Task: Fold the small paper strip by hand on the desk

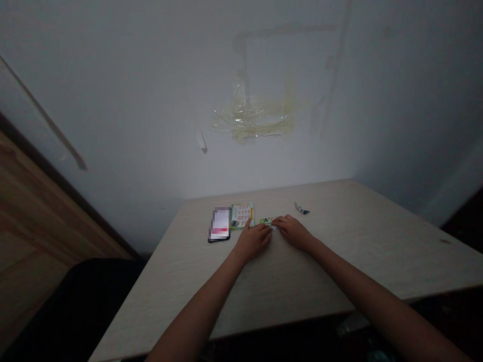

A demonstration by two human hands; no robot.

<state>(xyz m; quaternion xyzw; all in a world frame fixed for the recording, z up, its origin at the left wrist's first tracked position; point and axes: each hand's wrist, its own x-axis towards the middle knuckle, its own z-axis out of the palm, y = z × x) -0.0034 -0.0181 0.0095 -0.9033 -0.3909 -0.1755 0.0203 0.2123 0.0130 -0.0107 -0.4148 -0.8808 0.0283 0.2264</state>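
Right of the phone [220, 224], the left hand [255, 239] and right hand [293, 232] curl at a small green-printed piece [264, 220], gripping or merely touching I can't tell, and it looks light, flimsy, best pinched by its edges.

Pale, faintly wood-grained tabletop [362, 223]. Clock from its middle: dark-edged phone [220, 224], screen up, at ten; printed sheet [242, 212] just beside it, toward eleven; small green-and-white piece [265, 220], partly hidden, short of twelve; crumpled scrap [302, 208] at one; small dark mark [445, 241] toward three.
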